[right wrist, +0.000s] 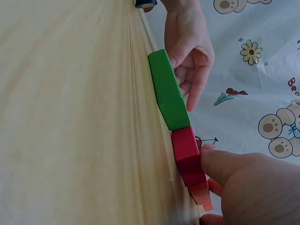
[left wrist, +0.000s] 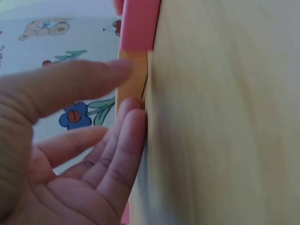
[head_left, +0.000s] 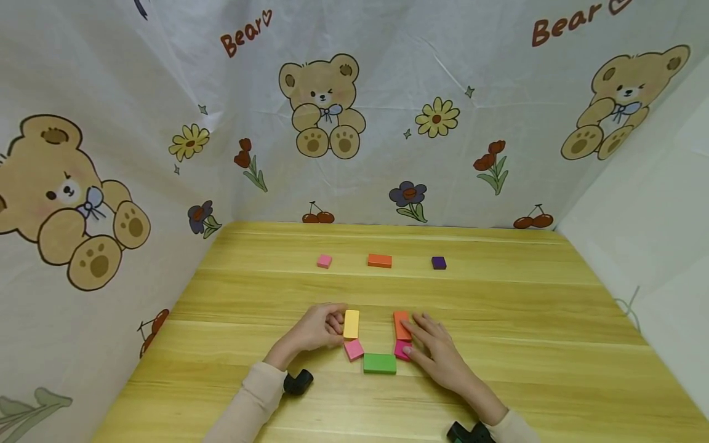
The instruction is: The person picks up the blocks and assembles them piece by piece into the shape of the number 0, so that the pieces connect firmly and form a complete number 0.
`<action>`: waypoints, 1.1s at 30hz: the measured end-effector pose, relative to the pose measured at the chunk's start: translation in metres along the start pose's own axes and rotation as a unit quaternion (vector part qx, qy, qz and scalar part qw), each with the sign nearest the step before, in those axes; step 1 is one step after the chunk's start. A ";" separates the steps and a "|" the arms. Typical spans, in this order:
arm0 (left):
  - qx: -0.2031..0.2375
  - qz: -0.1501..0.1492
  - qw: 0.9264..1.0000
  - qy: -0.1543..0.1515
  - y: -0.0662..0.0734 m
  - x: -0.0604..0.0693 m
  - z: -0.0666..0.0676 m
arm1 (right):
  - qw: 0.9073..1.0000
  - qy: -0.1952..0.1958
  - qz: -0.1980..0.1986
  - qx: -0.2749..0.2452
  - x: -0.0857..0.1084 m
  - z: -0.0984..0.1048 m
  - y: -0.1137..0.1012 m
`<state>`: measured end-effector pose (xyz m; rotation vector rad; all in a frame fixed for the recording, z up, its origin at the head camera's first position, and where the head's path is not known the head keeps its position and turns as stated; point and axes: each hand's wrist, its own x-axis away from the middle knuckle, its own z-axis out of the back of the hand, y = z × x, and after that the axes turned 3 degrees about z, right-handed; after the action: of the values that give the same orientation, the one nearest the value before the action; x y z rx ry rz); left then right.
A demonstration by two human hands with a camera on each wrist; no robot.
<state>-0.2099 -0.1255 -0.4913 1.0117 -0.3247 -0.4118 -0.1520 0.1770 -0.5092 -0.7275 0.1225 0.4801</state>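
My left hand (head_left: 317,327) lies beside the left side of a yellow block (head_left: 351,324), thumb near its close end and index finger near its far end. A pink block (head_left: 354,350) lies at the yellow block's near end. My right hand (head_left: 443,357) reaches over the right side, fingers at an orange block (head_left: 401,324) and thumb touching a magenta block (head_left: 402,350). Between the two sides, closest to the person, lies a green block (head_left: 380,363). In the right wrist view the magenta block (right wrist: 186,150) stands beside the green block (right wrist: 168,89).
Farther back on the wooden table (head_left: 266,283) lie a small pink block (head_left: 324,261), an orange block (head_left: 380,261) and a dark purple block (head_left: 439,263). A bear-print cloth (head_left: 376,123) hangs behind and at the left. A white wall (head_left: 653,246) stands at the right.
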 end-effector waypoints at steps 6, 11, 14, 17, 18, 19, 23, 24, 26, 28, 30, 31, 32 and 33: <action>-0.038 0.009 0.998 0.052 0.007 0.014 -0.003 | 1.000 0.002 0.003 0.003 -0.001 -0.001 -0.001; -0.057 0.026 0.993 0.102 0.011 0.026 -0.018 | 1.000 -0.001 0.000 0.000 -0.002 0.000 -0.001; -0.060 0.028 0.990 0.125 0.012 0.030 -0.027 | 1.000 -0.004 -0.003 -0.001 -0.002 0.000 -0.001; -0.079 0.020 0.986 0.145 0.010 0.031 -0.034 | 1.000 -0.005 -0.004 -0.003 -0.002 0.001 0.000; -0.088 0.019 0.985 0.149 0.009 0.031 -0.036 | 1.000 -0.005 -0.005 -0.004 -0.002 0.001 0.000; -0.102 0.015 0.983 0.153 0.007 0.031 -0.038 | 1.000 -0.005 -0.005 -0.004 -0.002 0.001 0.000; -0.141 0.003 0.976 0.165 0.003 0.031 -0.046 | 1.000 -0.006 -0.004 -0.005 -0.001 0.000 0.000; -0.148 0.001 0.975 0.167 0.003 0.031 -0.047 | 1.000 -0.006 -0.004 -0.005 -0.002 0.000 0.000; -0.151 -0.002 0.974 0.171 0.001 0.031 -0.049 | 1.000 -0.004 -0.003 -0.005 -0.002 0.000 0.000; -0.151 -0.004 0.973 0.174 0.000 0.031 -0.051 | 1.000 -0.002 -0.001 -0.005 -0.002 -0.001 0.001; -0.150 -0.004 0.973 0.176 0.000 0.031 -0.052 | 1.000 -0.001 0.001 -0.005 -0.002 -0.001 0.001; -0.148 -0.004 0.973 0.176 -0.001 0.031 -0.053 | 1.000 -0.002 0.001 -0.005 -0.002 -0.001 0.001; -0.149 -0.004 0.973 0.177 -0.001 0.031 -0.053 | 1.000 -0.002 0.001 -0.004 -0.002 -0.001 0.001; -0.149 -0.003 0.973 0.177 -0.001 0.031 -0.053 | 1.000 -0.003 0.001 -0.004 -0.002 -0.001 0.001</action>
<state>-0.1590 -0.1009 -0.5162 0.7718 0.0623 -0.2690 -0.1537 0.1765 -0.5096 -0.7342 0.1165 0.4851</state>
